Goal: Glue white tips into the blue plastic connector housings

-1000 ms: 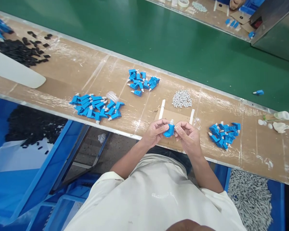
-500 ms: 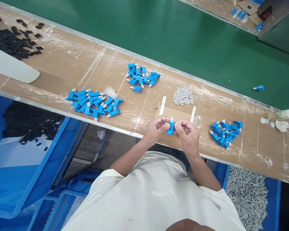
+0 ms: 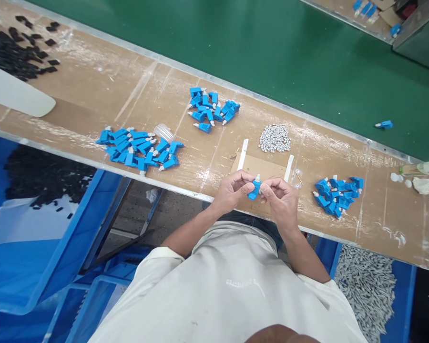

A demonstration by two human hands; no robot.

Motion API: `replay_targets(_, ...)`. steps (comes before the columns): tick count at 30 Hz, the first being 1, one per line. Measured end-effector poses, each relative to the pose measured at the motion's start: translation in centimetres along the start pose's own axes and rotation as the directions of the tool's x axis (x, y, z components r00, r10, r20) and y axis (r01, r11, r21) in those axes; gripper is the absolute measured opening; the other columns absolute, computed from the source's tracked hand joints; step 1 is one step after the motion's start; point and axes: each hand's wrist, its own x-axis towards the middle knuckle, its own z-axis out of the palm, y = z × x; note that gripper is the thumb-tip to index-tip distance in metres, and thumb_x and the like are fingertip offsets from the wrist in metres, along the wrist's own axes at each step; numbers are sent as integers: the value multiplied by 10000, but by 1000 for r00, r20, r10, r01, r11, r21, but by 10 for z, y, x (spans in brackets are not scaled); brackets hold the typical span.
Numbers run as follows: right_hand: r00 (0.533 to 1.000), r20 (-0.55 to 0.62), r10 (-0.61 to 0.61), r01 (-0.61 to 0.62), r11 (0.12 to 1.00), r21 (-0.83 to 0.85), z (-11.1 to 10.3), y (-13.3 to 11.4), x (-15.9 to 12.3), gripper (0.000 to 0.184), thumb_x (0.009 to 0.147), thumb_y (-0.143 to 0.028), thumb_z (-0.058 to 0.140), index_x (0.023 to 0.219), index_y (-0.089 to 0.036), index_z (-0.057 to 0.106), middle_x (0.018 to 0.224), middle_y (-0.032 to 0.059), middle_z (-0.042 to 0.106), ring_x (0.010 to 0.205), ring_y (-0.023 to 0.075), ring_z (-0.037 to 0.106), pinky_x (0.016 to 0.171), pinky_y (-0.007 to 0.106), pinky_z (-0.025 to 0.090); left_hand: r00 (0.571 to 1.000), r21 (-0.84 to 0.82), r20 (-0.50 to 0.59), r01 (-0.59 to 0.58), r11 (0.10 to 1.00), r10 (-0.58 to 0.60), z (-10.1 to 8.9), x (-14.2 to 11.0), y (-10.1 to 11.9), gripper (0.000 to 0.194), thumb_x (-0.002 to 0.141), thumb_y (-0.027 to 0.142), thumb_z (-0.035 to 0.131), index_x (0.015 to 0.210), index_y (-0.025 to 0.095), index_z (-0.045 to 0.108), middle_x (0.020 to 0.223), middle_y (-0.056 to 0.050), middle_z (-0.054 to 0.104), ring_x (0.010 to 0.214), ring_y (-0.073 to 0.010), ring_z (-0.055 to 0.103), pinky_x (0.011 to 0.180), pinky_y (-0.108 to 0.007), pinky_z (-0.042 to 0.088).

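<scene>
A small blue plastic part with a pale tip (image 3: 254,189) is held up between my two hands, its tip pointing away from me. My left hand (image 3: 233,191) pinches it from the left with thumb and fingers. From the other side, the closed thumb and fingertips of my right hand (image 3: 279,197) press on its right edge; whether a smaller piece sits between them is hidden. Beneath and beyond the hands lies a cardboard sheet (image 3: 260,166) flanked by two white strips. A pile of small grey pieces (image 3: 274,138) lies just past it.
Similar blue parts lie in heaps at left (image 3: 137,148), farther back (image 3: 213,108) and right (image 3: 338,195). Black pieces (image 3: 10,55) cover the far left of the bench. A green surface (image 3: 236,47) runs behind. Blue bins (image 3: 89,214) stand below, one holding grey pieces (image 3: 365,290).
The blue part has tilted slightly, its tip leaning more to the right. Both hands keep their grip in nearly the same spot. The camera view has shifted a little.
</scene>
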Motion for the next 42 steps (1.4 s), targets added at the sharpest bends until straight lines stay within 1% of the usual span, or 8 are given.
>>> replay_targets(5,980,69,186,-197,953,229,-3,-1,3,469,537,-494,988,771,-204,704,610,-47,613,482,78,530,407,176,499,989,-128,78,132,983,-123,6,-2,9,466,748,561,860,864,148,679,684,8,643,556,-85,556,511,-205,452)
replay_targets(9,956,142,256,-286,916,280,-4,-2,0,537,513,-509,995,912,-219,782,619,-48,631,459,64,494,378,167,486,979,-167,113,188,968,-171,13,-3,16,493,715,576,876,823,147,658,659,8,632,537,-88,549,502,-213,452)
replay_targets(26,954,156,257,-295,902,316,-12,9,-4,532,526,-542,980,931,-248,799,612,-48,615,439,84,493,345,206,465,983,-49,177,51,997,-42,23,-8,27,419,820,539,812,846,150,658,720,-22,689,620,-122,645,608,-249,513)
replay_targets(30,965,155,210,-245,935,257,-18,5,1,548,576,-567,952,988,-236,806,694,-13,651,498,92,514,369,206,468,989,120,145,-8,993,-9,8,8,31,446,828,581,779,877,153,663,732,-33,698,621,-132,642,604,-259,514)
replay_targets(33,981,118,154,-178,957,228,-31,-2,3,509,614,-545,942,1006,-244,821,753,9,660,537,93,524,382,198,448,983,461,-92,-97,882,156,-29,37,41,367,842,511,772,908,161,685,808,-51,720,702,-159,666,685,-287,537)
replay_targets(37,993,80,88,-102,975,197,-47,-6,3,417,608,-525,948,901,-250,836,690,10,643,508,94,503,389,208,413,879,771,-344,64,634,329,-75,68,49,166,885,307,707,935,152,675,972,-106,716,880,-214,680,868,-361,539)
replay_targets(40,993,76,93,-105,978,182,-50,0,2,403,588,-534,951,840,-242,836,644,6,620,486,87,480,384,202,370,788,837,-371,56,544,491,-77,67,42,178,949,290,613,1061,158,652,1110,-139,680,1018,-233,656,941,-370,513)
replay_targets(42,991,91,100,-115,978,172,-50,4,-1,390,589,-529,950,818,-236,833,625,-3,594,478,80,467,385,196,345,783,893,-275,-8,451,558,-66,60,35,195,982,328,566,1067,178,657,1102,-127,673,1018,-232,644,946,-365,498)
